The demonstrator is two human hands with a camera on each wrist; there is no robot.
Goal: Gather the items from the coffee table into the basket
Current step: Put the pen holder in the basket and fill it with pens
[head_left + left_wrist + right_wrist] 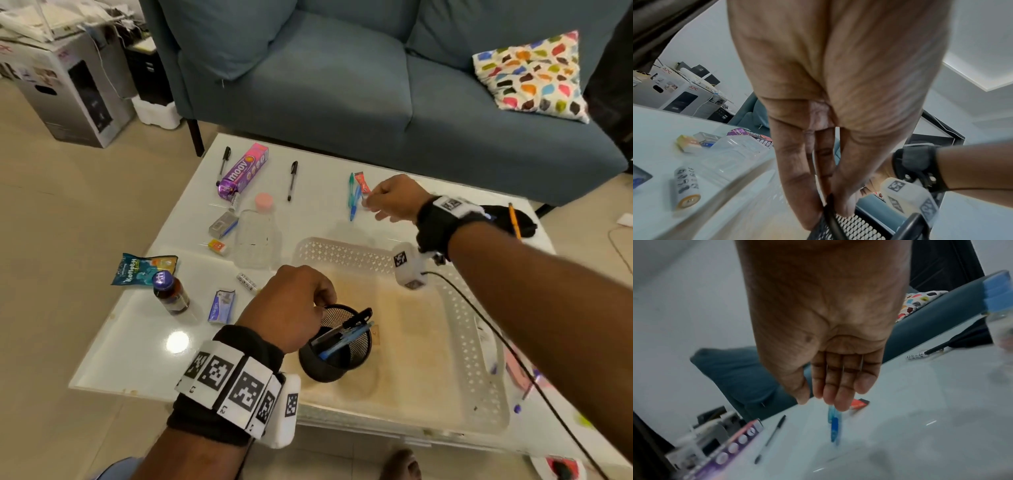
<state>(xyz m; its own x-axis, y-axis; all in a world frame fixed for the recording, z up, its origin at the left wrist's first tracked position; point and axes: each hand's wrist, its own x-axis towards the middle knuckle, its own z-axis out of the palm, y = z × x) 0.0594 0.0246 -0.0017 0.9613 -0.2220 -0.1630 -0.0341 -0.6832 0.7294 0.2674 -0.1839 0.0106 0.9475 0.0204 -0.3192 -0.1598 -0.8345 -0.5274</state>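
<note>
My left hand point(320, 310) pinches the rim of a black mesh pen cup point(337, 356), which tilts inside the white perforated basket point(342, 255) at the table's near right. Blue and black pens point(346, 334) stick out of the cup. In the left wrist view my fingers point(828, 186) close on the cup's rim point(849, 227). My right hand point(371, 205) hovers open at the far side, just right of the blue and green pens point(354, 197) and a red sachet point(362, 181). In the right wrist view, its straight fingers point(838, 386) hang over the blue pens point(834, 426), holding nothing.
On the white coffee table point(308, 212) lie a purple box point(244, 171), two black pens point(292, 180), a clear bottle point(255, 236) with a pink cap, a brown bottle point(171, 293), a snack packet point(144, 269) and a battery point(246, 282). A blue sofa point(342, 85) stands behind.
</note>
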